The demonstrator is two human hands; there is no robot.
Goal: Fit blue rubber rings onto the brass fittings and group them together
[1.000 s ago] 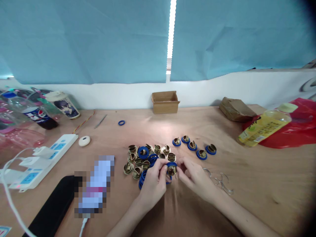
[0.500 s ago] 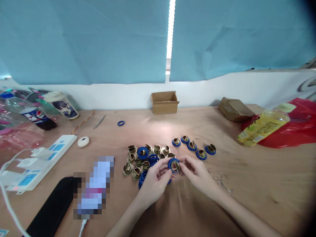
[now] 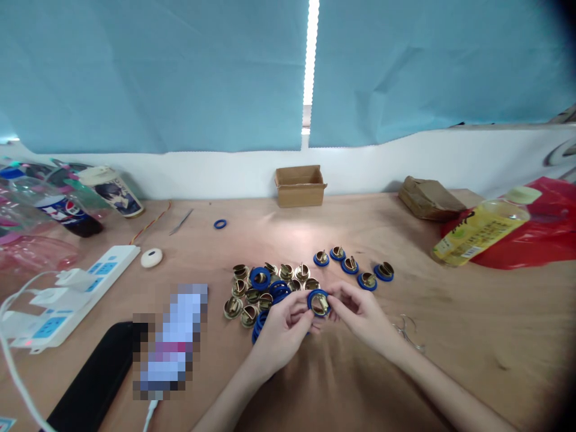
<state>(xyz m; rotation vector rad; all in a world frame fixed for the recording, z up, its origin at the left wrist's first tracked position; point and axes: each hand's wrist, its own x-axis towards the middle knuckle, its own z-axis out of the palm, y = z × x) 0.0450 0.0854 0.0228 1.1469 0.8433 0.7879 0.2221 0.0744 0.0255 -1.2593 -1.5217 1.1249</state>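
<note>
Between my two hands is a round brass-coloured metal piece with a blue ring around it. My left hand grips its left edge, thumb in front and fingers behind. At its right edge, my right hand pinches it with thumb and fingertips. Just beyond my left hand lies a pile of similar brass pieces without rings. Loose blue rings rest on and beside that pile, some partly hidden by my left hand. Farther right, several brass pieces with blue rings sit apart on the table.
A small open cardboard box stands at the back. To the right are a yellow-labelled bottle, a red bag and thin metal rings. A power strip, blurred phone and black case lie left.
The held piece's metal part has turned slightly within my fingers, so its clip now sits differently. Both hands stay in nearly the same place.
</note>
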